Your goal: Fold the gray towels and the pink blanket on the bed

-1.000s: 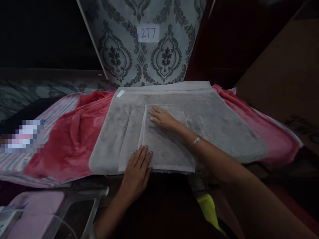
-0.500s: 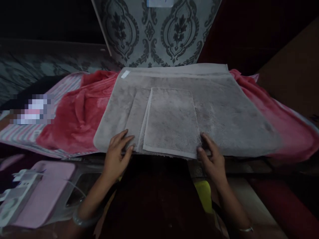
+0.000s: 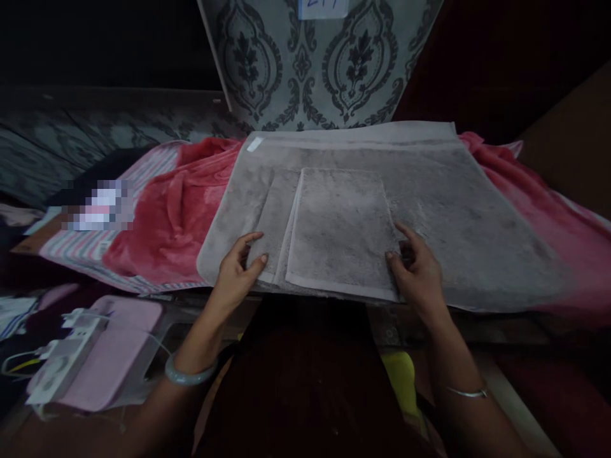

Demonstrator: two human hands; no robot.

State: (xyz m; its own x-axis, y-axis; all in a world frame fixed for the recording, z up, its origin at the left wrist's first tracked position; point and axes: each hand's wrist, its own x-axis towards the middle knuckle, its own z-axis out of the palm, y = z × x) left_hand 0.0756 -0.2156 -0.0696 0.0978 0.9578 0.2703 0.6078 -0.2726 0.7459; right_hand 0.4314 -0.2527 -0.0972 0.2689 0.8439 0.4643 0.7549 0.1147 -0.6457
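Observation:
A small folded grey towel [image 3: 341, 232] lies on a larger grey towel [image 3: 458, 210] spread flat in front of me. My left hand [image 3: 236, 273] pinches the near left edge of the folded towel, thumb on top, fingers curled. At the folded towel's near right corner, my right hand [image 3: 417, 270] has its fingertips closed on the edge. Both wrists wear bangles.
A red fleece blanket [image 3: 162, 216] and a striped cloth [image 3: 81, 245] lie under the towels. A damask-patterned panel [image 3: 315, 63] stands behind. At lower left sit a pink case [image 3: 112, 346] and a white power strip [image 3: 62, 359]. A yellow-green object [image 3: 401, 378] sits below the table's edge.
My right hand drew back from the folded towel's far side to its near right corner. My left hand shifted from lying flat to pinching the left edge. The view moved slightly left.

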